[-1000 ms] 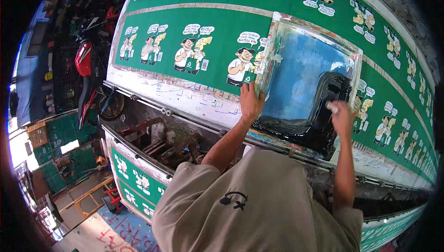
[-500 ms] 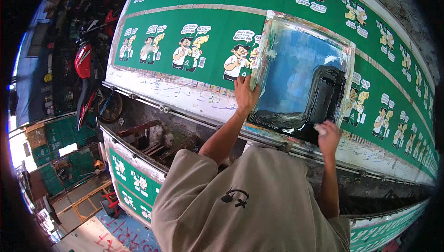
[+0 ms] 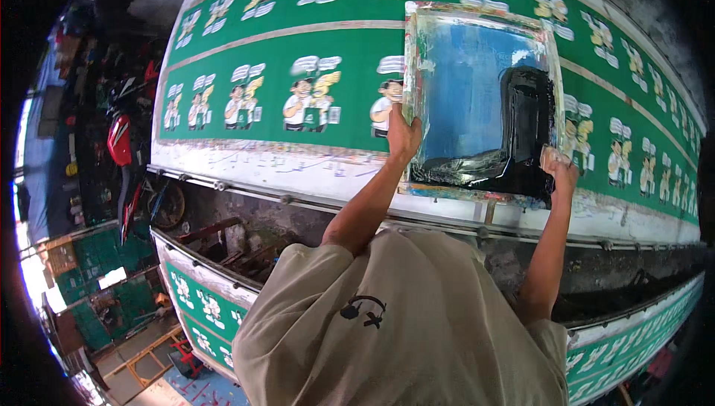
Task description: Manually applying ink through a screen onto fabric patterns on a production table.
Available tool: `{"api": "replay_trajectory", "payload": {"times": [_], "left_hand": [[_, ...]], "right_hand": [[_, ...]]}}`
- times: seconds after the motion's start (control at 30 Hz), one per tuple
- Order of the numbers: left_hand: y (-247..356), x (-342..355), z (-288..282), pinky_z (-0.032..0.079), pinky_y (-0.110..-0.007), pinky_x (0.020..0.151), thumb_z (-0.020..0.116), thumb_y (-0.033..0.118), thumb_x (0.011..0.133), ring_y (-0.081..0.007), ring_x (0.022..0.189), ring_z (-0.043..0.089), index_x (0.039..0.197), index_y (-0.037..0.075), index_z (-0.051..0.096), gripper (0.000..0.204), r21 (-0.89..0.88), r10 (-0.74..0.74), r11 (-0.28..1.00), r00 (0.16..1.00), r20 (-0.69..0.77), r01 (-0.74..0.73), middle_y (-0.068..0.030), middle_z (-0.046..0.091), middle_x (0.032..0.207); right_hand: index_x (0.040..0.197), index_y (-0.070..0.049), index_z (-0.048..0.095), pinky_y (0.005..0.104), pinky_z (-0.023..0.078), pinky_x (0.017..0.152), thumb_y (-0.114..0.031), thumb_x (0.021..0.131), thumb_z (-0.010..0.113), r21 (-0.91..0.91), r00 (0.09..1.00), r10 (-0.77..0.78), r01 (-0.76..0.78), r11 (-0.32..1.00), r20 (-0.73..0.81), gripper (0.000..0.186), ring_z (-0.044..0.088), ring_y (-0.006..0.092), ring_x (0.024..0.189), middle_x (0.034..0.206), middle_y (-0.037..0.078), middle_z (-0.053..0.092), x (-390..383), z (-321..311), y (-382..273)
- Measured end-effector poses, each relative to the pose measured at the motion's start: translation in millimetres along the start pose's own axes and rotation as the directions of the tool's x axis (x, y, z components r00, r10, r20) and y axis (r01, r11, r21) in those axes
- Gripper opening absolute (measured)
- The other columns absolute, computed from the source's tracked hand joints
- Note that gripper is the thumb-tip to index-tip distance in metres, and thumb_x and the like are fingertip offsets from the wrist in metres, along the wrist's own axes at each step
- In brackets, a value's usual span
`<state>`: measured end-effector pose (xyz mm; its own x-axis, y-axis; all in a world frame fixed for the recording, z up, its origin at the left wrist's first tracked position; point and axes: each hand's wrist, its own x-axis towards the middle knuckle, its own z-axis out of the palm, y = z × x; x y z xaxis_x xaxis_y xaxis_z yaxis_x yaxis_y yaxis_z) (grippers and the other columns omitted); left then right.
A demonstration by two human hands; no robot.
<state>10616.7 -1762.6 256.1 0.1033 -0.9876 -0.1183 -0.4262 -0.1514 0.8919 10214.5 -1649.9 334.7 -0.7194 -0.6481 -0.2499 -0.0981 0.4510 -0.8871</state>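
A screen-printing frame (image 3: 412,41) with blue mesh (image 3: 462,93) is over a green printed sheet (image 3: 223,82) on the long table. Thick black ink (image 3: 462,171) lies along the mesh's near edge. A long black ink-coated shape (image 3: 529,119) stands along its right side; whether it is a squeegee I cannot tell. My left hand (image 3: 403,134) is closed on the frame's left side. At the right side, my right hand (image 3: 564,170) is closed on the near part of the frame. A small pale piece (image 3: 549,158), its kind unclear, shows at its fingers.
The white table edge (image 3: 290,156) carries a metal rail (image 3: 287,199) with small stops. Nearer, a second table (image 3: 167,249) holds more green printed sheets, beyond a dark gap (image 3: 246,246) with debris. A red motorcycle (image 3: 119,139) stands at the far left.
My right hand has moved from the inky near corner to the frame's right side. The frame has shifted leftward and away from the near rail, over the prints. My left hand has kept its grip.
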Motion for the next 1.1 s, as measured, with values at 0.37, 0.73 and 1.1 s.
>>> {"api": "replay_trajectory", "payload": {"times": [0.37,0.73,1.1], "left_hand": [[-14.6,-63.1,44.0,0.045,-0.051,0.095,0.064,0.014,0.094,-0.0479,0.11,0.055,0.133,-0.008,0.047,0.048,0.423,0.284,0.884,0.947,-0.147,-0.199,-0.0298,0.056,0.119],[1.7,-62.3,53.5,0.044,-0.054,0.095,0.067,0.022,0.091,-0.0468,0.113,0.051,0.134,-0.004,0.05,0.053,0.555,0.159,0.829,0.982,-0.103,-0.076,-0.0289,0.053,0.117],[8.2,-55.2,53.1,0.042,-0.053,0.097,0.071,0.016,0.087,-0.0445,0.112,0.05,0.137,-0.003,0.045,0.06,0.509,0.171,0.852,0.984,-0.052,-0.121,-0.0251,0.052,0.117]], "right_hand": [[0.136,0.008,0.059,0.0307,0.053,0.086,-0.008,0.078,0.075,0.262,0.999,0.042,-0.043,0.964,0.011,0.063,0.068,0.0201,0.101,0.115,0.016,0.071,-31.2,-48.6,75.6],[0.131,0.008,0.058,0.0369,0.051,0.098,-0.014,0.082,0.077,-0.167,1.0,-0.019,0.016,0.986,-0.022,0.057,0.07,0.0262,0.094,0.106,0.012,0.071,-42.5,-39.2,51.8],[0.105,-0.012,0.075,0.0454,0.049,0.081,-0.014,0.088,0.068,-0.601,0.632,-0.522,0.757,0.258,0.573,0.019,0.065,0.0325,0.09,0.088,0.011,0.069,81.7,38.9,-44.9]]}}
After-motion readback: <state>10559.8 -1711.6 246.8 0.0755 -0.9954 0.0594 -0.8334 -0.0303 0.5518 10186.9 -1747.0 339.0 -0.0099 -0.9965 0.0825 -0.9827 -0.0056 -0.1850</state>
